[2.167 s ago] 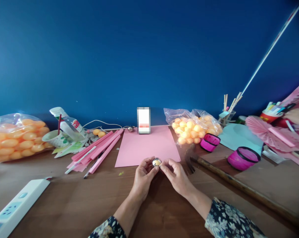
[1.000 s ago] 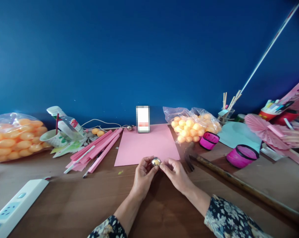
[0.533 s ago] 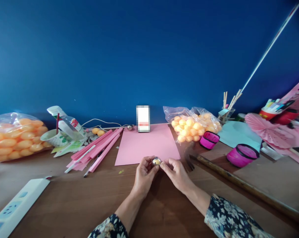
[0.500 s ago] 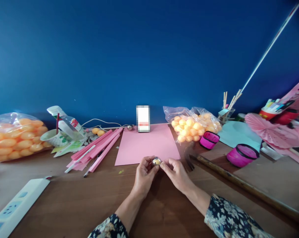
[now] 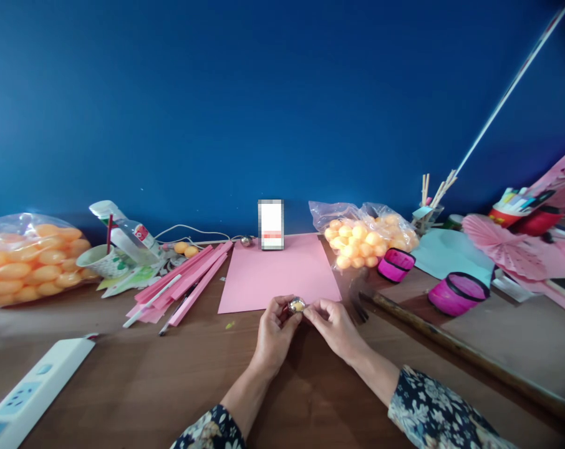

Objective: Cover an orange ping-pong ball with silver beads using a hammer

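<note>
A small round shiny silver object with a yellowish patch (image 5: pixel 296 305) is held just above the table, by the near edge of a pink paper sheet (image 5: pixel 273 280). Its exact kind is too small to make out. My left hand (image 5: pixel 277 330) grips it from the left between thumb and curled fingers. From the other side, my right hand (image 5: pixel 332 327) pinches at its right rim with thumb and forefinger. The fingertips cover part of the object. A similar shiny round piece (image 5: pixel 246 241) lies at the sheet's far left corner.
A phone (image 5: pixel 270 224) stands on the sheet's far edge. Pink paper strips (image 5: pixel 184 280) lie left, a hammer (image 5: pixel 451 343) right. Bags of orange balls (image 5: pixel 34 262) flank the table. Magenta rings (image 5: pixel 459 294) sit right; a power strip (image 5: pixel 34 393) is near left.
Both hands stay at the same spot around the shiny object, which appears slightly turned. The whole view has shifted very slightly.
</note>
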{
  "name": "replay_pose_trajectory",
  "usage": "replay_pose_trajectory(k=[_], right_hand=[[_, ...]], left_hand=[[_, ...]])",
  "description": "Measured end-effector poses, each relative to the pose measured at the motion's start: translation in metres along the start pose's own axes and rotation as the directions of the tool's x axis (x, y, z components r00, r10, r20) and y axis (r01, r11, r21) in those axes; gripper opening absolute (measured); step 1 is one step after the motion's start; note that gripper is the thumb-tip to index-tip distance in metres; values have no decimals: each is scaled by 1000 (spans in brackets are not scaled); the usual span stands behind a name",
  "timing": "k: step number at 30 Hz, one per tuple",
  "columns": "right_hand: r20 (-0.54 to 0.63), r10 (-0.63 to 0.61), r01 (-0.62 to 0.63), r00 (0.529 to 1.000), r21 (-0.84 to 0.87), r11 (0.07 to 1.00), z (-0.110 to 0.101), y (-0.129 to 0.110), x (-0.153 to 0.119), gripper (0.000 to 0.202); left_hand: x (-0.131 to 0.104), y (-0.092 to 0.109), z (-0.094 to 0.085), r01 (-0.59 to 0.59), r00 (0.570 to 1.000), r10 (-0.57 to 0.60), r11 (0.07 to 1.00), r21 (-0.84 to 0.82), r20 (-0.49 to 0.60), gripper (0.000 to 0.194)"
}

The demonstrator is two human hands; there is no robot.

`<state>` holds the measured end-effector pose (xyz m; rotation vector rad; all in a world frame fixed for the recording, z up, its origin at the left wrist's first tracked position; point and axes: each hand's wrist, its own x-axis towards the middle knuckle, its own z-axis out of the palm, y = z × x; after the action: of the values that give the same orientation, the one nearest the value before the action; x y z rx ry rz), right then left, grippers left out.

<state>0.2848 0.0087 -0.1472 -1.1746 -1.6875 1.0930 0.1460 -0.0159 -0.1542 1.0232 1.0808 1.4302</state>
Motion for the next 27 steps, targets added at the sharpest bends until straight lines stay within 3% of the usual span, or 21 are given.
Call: replay_pose_trajectory(k=[13,20,23,27], right_hand=[[-20,-29,27,999,-89,996,2,4,2,19],[2,-62,62,998,-10,998,-1,-4,-3,21],[-76,-71,77,995,80,994,-3,-9,-3,19],[-271,-71,122,960,177,977,-11,-10,1,17]], left_hand=[[0,2,0,19,999,-20,999,28,28,31],[-1,2,1,16,997,-16,1000,-9,-73,30],[0,1,1,54,994,-62,995,-85,-95,32],[2,-1,0,106,985,-128,977,-186,-113,35]])
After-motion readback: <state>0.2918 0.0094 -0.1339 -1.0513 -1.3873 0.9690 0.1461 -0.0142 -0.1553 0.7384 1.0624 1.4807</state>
